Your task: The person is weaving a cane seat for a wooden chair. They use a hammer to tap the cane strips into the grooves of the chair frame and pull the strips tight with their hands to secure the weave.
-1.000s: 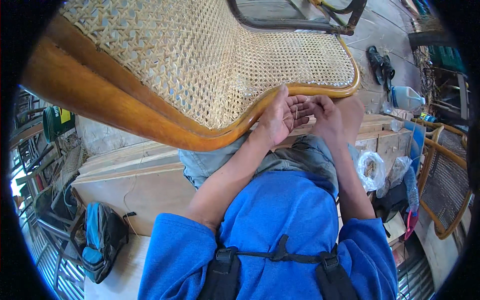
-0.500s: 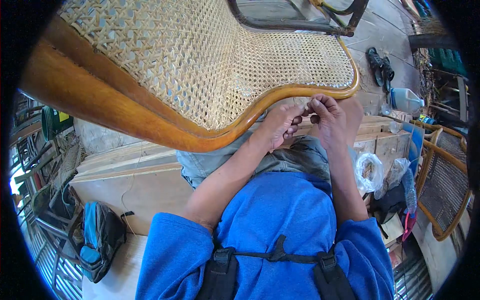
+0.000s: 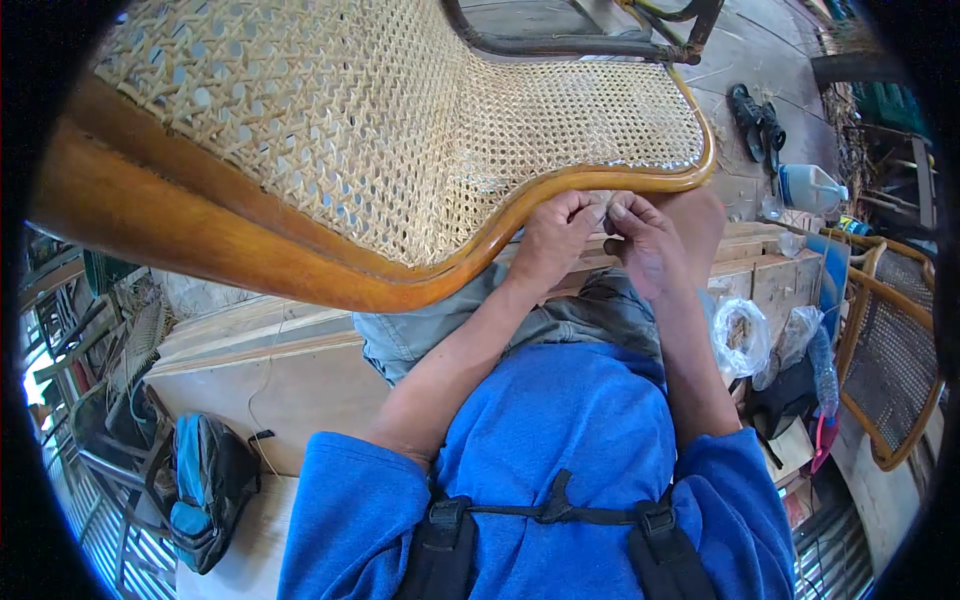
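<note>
A chair with a woven cane seat and back (image 3: 330,130) lies across my lap, its varnished wooden frame (image 3: 390,292) curving in front of me. Just below the frame's near edge, my left hand (image 3: 552,236) has its thumb and fingertips closed in a pinch. Fingertip to fingertip with it, my right hand (image 3: 650,238) is pinched too. Something small and pale seems to sit between the fingertips, but it is too small to make out.
To the right are an open plastic bag (image 3: 740,336) with brown bits, a white jug (image 3: 812,188), black sandals (image 3: 758,124) and another cane-panelled frame (image 3: 893,345). A backpack (image 3: 208,490) rests at lower left, near wooden boards (image 3: 265,375). Dark chair bars (image 3: 580,46) cross at the top.
My hands have come closer together, fingertips now meeting. The left hand has turned and its fingers have curled in. The view has shifted slightly.
</note>
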`<state>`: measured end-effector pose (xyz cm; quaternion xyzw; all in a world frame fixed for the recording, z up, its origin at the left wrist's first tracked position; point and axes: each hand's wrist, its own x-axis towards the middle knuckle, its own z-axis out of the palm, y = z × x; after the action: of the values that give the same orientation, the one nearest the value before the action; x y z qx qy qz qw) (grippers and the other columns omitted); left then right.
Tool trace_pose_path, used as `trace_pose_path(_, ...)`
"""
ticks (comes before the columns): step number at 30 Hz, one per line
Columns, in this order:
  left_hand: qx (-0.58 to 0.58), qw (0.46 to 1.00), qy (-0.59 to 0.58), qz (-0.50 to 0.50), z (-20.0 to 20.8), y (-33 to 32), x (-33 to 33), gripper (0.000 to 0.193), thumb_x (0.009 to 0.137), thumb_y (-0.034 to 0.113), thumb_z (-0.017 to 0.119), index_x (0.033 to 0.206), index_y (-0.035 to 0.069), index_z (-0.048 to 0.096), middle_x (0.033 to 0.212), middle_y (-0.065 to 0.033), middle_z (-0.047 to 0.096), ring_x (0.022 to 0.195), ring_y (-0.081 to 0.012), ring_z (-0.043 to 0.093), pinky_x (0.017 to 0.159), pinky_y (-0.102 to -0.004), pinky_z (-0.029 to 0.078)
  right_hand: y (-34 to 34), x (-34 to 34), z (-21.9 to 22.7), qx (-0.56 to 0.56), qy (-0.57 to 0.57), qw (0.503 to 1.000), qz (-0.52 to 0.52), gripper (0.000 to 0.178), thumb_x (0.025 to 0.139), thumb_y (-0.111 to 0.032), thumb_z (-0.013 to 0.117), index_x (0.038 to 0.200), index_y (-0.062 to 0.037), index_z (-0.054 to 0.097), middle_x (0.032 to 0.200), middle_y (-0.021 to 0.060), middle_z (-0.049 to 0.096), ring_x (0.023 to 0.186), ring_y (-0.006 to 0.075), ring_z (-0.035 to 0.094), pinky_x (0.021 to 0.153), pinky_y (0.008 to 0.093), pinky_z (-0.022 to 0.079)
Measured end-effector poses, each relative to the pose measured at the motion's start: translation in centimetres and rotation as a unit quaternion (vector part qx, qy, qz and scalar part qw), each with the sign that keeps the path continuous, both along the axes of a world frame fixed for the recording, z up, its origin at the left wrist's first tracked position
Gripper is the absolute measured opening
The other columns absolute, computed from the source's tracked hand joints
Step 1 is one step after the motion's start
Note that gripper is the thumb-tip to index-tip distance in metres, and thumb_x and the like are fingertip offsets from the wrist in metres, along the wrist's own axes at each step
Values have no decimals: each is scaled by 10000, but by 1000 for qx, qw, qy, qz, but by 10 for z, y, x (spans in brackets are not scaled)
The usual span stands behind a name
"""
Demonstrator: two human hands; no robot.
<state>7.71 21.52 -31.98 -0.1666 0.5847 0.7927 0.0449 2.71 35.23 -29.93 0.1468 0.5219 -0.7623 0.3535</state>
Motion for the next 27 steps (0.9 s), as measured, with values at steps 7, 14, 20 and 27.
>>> trace_pose_path(7, -112, 987, -114, 6, -12, 0, -6, 222, 858, 201, 588, 892, -17, 618, 742, -100, 622, 699, -128, 574, 633, -288, 461, -4, -29, -7, 195, 204, 956, 85, 98, 860, -141, 606, 898, -51, 620, 732, -28, 564, 661, 53, 509, 573, 210, 397)
trace_pose_path(14, -190, 973, -87, -99, -8, 0, -1, 266, 851, 208, 557, 922, -43, 611, 787, -157, 630, 749, -196, 596, 702, -348, 464, -17, -56, -45, 396, 416, 814, 92, 141, 823, -78, 594, 945, -19, 631, 820, 79, 653, 746, 164, 615, 703, 272, 475)
trace_pose_path(20, -178, 972, -104, -110, 1, 0, -3, 296, 844, 237, 561, 924, -43, 615, 819, -198, 634, 784, -255, 617, 725, -372, 466, -19, -54, -45, 402, 446, 790, 124, 118, 826, -64, 564, 920, -22, 623, 808, 94, 639, 764, 160, 608, 706, 284, 476)
trace_pose_path(27, -192, 973, -84, -102, -12, 3, -2, 291, 839, 236, 572, 908, -44, 614, 821, -201, 633, 793, -252, 618, 726, -373, 464, -21, -53, -54, 439, 525, 714, 147, 127, 811, -88, 589, 921, -59, 646, 856, 106, 658, 807, 256, 640, 716, 321, 504)
